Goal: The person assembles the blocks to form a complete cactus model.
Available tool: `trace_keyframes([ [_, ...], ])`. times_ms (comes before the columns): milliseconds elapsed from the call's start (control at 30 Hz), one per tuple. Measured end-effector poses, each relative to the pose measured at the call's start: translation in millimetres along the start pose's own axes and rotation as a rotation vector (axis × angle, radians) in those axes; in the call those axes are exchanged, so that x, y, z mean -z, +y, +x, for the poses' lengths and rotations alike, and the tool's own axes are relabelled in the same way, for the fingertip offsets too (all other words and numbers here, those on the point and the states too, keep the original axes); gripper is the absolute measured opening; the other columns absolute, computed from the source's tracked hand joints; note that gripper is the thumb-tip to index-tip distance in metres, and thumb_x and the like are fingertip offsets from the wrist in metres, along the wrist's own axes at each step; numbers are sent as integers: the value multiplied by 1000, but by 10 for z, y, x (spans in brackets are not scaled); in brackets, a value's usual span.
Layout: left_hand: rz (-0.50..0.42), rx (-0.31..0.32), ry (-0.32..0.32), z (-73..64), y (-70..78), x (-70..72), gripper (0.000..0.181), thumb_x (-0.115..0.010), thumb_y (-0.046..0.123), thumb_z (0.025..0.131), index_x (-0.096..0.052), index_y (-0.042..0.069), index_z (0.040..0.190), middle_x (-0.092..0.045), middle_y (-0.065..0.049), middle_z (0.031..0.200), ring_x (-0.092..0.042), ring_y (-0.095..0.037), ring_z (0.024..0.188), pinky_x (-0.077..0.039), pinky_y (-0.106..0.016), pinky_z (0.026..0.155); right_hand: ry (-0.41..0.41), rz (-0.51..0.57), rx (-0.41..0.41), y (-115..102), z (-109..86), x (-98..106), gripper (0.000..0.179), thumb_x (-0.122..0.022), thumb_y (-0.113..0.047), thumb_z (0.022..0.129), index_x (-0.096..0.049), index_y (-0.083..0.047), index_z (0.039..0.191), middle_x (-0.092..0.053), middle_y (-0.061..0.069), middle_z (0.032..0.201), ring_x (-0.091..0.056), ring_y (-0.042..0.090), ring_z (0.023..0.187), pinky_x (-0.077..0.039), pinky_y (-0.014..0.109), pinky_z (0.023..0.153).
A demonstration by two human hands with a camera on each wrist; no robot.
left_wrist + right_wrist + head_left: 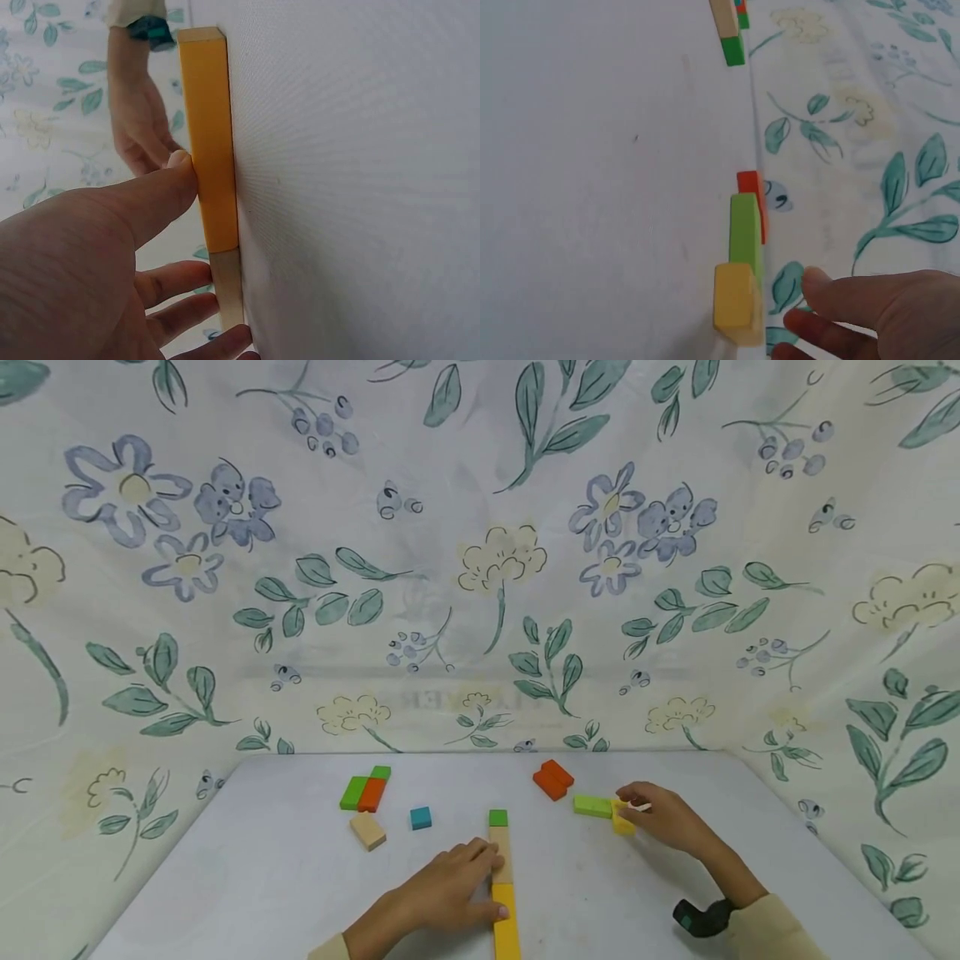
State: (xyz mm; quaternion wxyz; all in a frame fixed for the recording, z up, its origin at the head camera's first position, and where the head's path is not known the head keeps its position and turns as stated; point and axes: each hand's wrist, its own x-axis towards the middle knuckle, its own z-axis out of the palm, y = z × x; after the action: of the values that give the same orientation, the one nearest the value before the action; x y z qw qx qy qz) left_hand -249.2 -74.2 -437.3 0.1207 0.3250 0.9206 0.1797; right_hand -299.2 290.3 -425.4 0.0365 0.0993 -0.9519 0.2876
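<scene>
A straight row runs along the table: a small green block (pixel 498 817), a plain wooden block (pixel 501 856) and a long yellow block (pixel 506 935). My left hand (pixel 450 889) rests against this row from the left. Its thumb touches the yellow block, and its fairly straight fingers (pixel 184 319) lie at the wooden one. On the right, a short yellow block (pixel 622 823) stands at the end of a light green block (pixel 592 807). My right hand (pixel 663 817) is right by that yellow block, thumb and fingers spread; in the right wrist view a gap shows between them and it.
Two red-orange blocks (pixel 553 779) lie side by side at the back. Further left are a cluster of green blocks (pixel 354 793) with a red one (pixel 371 795), a loose wooden block (pixel 368 832) and a blue block (pixel 421 818). Floral cloth (pixel 480 610) surrounds the white table (pixel 247 860).
</scene>
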Motion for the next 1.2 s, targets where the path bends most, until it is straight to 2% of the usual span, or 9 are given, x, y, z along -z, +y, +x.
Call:
trace_keyframes([
  [167, 1, -3, 2, 0, 1, 3, 67, -64, 59, 91, -51, 18, 142, -47, -3, 148, -52, -15, 120, -47, -45, 107, -45, -3, 89, 126, 45, 31, 28, -65, -6, 95, -67, -4, 122, -66, 15, 128, -60, 38, 119, -56, 48, 92],
  [333, 2, -4, 0, -5, 12, 0, 67, -64, 59, 91, -51, 18, 142, -47, -3, 148, -52, -16, 121, -47, -45, 107, -152, -19, 180, 237, 88, 54, 32, -61, -7, 98, -65, -6, 130, -61, 15, 139, -57, 40, 127, -54, 52, 95],
  [467, 3, -5, -3, -5, 15, -3, 67, -63, 60, 90, -51, 19, 142, -47, -3, 148, -52, -15, 121, -47, -45, 107, -201, -36, 254, 279, 81, 94, 31, -61, -5, 97, -66, -5, 128, -63, 17, 135, -61, 37, 120, -55, 48, 92],
  [733, -4, 6, -4, -5, 14, 16, 69, -63, 60, 90, -50, 18, 143, -46, -3, 149, -51, -16, 123, -46, -46, 109, -192, -159, 382, 281, 46, 174, 29, -67, 2, 91, -70, -5, 119, -67, 11, 119, -65, 27, 105, -58, 40, 86],
  [867, -3, 7, -4, 0, 23, 21, 70, -64, 60, 90, -50, 17, 144, -46, -3, 149, -51, -16, 123, -45, -46, 109, -198, -229, 368, 243, 20, 202, 26, -76, -9, 87, -73, -12, 112, -67, 0, 109, -64, 19, 98, -58, 39, 86],
  [1000, -8, 17, -6, 3, 28, 25, 69, -64, 59, 90, -51, 18, 143, -46, -3, 149, -51, -16, 123, -45, -46, 109, -233, -245, 307, 186, 21, 222, 22, -79, -15, 84, -73, -16, 106, -69, -5, 107, -64, 18, 98, -57, 40, 88],
  [1200, -6, 9, 1, -5, 28, 29, 69, -65, 59, 90, -50, 17, 143, -46, -3, 148, -51, -17, 124, -45, -46, 108, -292, -227, 347, 185, 35, 238, 26, -79, -15, 85, -74, -14, 110, -67, -8, 103, -60, 7, 92, -58, 34, 84],
])
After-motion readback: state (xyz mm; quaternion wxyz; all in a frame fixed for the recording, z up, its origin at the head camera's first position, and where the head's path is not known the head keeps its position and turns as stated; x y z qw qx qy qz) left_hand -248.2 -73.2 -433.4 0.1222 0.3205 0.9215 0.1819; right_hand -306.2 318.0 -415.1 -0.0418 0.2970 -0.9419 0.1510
